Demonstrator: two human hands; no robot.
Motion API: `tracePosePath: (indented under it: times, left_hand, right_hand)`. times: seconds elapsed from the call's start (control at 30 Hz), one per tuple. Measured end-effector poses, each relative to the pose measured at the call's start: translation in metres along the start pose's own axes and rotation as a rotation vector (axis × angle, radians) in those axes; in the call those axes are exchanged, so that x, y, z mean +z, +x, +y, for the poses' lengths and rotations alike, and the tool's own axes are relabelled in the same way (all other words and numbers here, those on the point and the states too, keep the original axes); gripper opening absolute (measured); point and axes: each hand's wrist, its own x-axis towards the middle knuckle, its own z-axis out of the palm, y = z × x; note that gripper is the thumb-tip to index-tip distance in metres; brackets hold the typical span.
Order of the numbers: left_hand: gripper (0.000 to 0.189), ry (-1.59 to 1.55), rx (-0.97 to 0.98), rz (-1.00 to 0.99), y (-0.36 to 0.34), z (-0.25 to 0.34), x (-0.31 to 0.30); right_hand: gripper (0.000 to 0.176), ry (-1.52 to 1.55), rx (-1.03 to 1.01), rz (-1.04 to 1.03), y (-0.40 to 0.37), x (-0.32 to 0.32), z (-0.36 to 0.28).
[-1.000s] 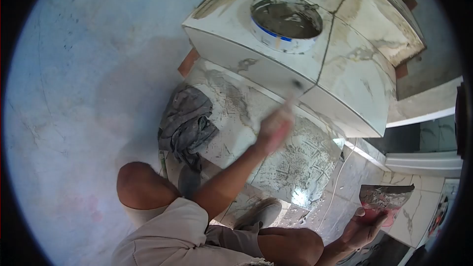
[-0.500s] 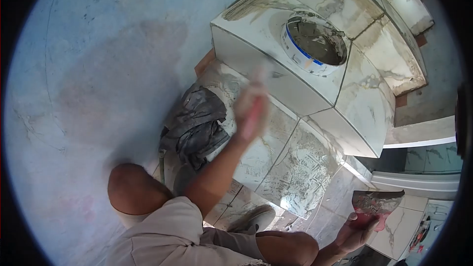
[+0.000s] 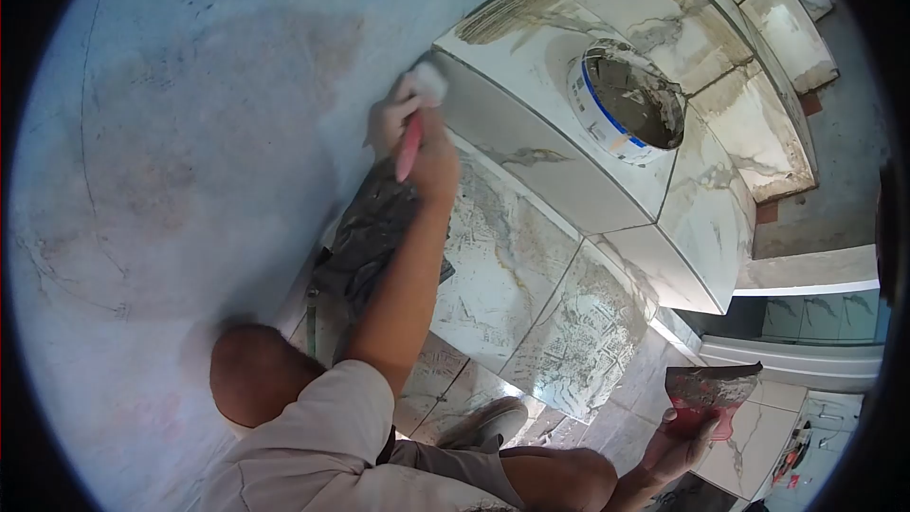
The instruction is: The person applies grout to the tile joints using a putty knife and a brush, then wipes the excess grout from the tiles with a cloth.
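Clamps the tool (image 3: 409,150) in the left hand (image 3: 435,161), left of the bucket (image 3: 599,120), and the caked scraper (image 3: 709,393) in the right hand (image 3: 672,453), nearer and right of it, with tiles (image 3: 542,81) laid but smeared.

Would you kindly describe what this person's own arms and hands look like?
The left arm has a loose, pale beige short sleeve that leaves the forearm bare. The left hand and right hand are gloveless, with no watch or bracelet visible. The right sleeve is out of view, and finer markings are unclear.
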Motion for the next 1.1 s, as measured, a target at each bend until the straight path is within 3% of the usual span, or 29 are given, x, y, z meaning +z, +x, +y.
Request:
tracePosePath:
  times: [0.03,0.07,0.1,0.17,0.2,0.23,0.3,0.33,0.37,0.43,0.47,0.5,0.57,0.6,0.67,0.7,0.8,0.87,0.9,0.97,1.0,1.07,1.1]
  left_hand:
    - [0.004,0.004,-0.062,-0.109,0.003,0.004,0.005]
    - [0.002,0.075,0.112,-0.236,-0.006,0.007,0.009]
    - [0.002,0.074,0.114,-0.228,-0.017,0.012,0.009]
    - [0.014,-0.280,-0.122,-0.365,-0.028,0.033,0.008]
    - [0.014,-0.048,0.170,-0.356,-0.018,0.041,-0.002]
    - [0.014,-0.046,0.168,-0.354,-0.012,0.032,-0.006]
    - [0.009,-0.006,0.068,-0.055,0.003,0.000,-0.002]
    - [0.006,0.071,0.279,0.106,0.016,-0.016,0.008]
    - [0.006,0.076,0.275,0.105,0.018,-0.033,0.009]
    - [0.010,0.244,0.391,-0.217,0.009,-0.068,0.004]
    - [0.016,0.258,0.256,-0.244,-0.005,-0.075,-0.004]
    - [0.016,0.258,0.258,-0.245,-0.018,-0.081,-0.016]
    - [0.024,0.444,0.029,-0.467,-0.025,-0.083,-0.032]
    - [0.024,0.445,0.034,-0.478,-0.022,-0.082,-0.032]
    - [0.028,0.412,0.361,-0.303,-0.011,-0.061,-0.030]
    - [0.028,0.413,0.360,-0.325,-0.007,-0.067,-0.031]
    - [0.023,0.613,0.267,-0.516,0.012,-0.088,-0.025]
    - [0.017,0.864,-0.053,-0.726,0.018,-0.084,-0.014]
    - [0.017,0.870,-0.041,-0.750,0.019,-0.079,-0.007]
    - [0.016,0.267,-0.828,-0.711,0.020,-0.064,0.005]
    - [0.016,0.283,-0.827,-0.723,0.022,-0.069,0.003]
    - [0.018,0.641,-0.316,-0.572,0.029,-0.091,-0.005]
    - [0.018,0.647,-0.306,-0.585,0.026,-0.097,-0.006]
  right_hand:
    - [0.035,-0.001,0.000,-0.005,0.001,0.003,0.001]
    - [0.036,-0.023,-0.015,0.068,0.002,0.007,0.004]
    - [0.037,-0.047,-0.028,0.139,0.004,0.010,0.005]
    - [0.037,-0.040,-0.030,0.142,0.009,0.018,0.009]
    - [0.038,-0.040,-0.031,0.160,0.006,0.021,0.006]
    - [0.038,-0.042,-0.028,0.158,0.006,0.022,0.007]
    - [0.038,-0.054,-0.008,0.163,0.005,0.023,0.008]
    - [0.038,-0.057,-0.003,0.166,0.004,0.023,0.008]
    - [0.038,-0.065,-0.007,0.160,0.005,0.022,0.009]
    - [0.038,-0.076,-0.016,0.151,0.004,0.020,0.006]
    - [0.038,-0.079,-0.021,0.162,0.004,0.019,0.005]
    - [0.038,-0.079,-0.025,0.173,0.004,0.018,0.004]
    - [0.039,-0.066,-0.030,0.186,0.004,0.017,0.003]
    - [0.039,-0.064,-0.025,0.207,0.001,0.015,0.003]
    - [0.036,-0.033,-0.008,0.147,-0.001,0.006,0.003]
    - [0.034,-0.003,0.006,0.071,-0.001,0.001,0.003]
    - [0.032,-0.008,0.013,0.098,0.001,-0.005,0.005]
    - [0.032,0.006,0.024,0.114,0.005,-0.001,0.006]
    - [0.031,0.013,0.033,0.108,0.005,-0.001,0.007]
    - [0.031,0.040,0.041,0.138,0.007,-0.007,0.008]
    - [0.031,0.058,0.046,0.110,0.008,-0.008,0.008]
    - [0.031,0.087,0.045,0.095,0.011,-0.009,0.008]
    - [0.032,0.112,0.060,0.089,0.012,-0.009,0.009]
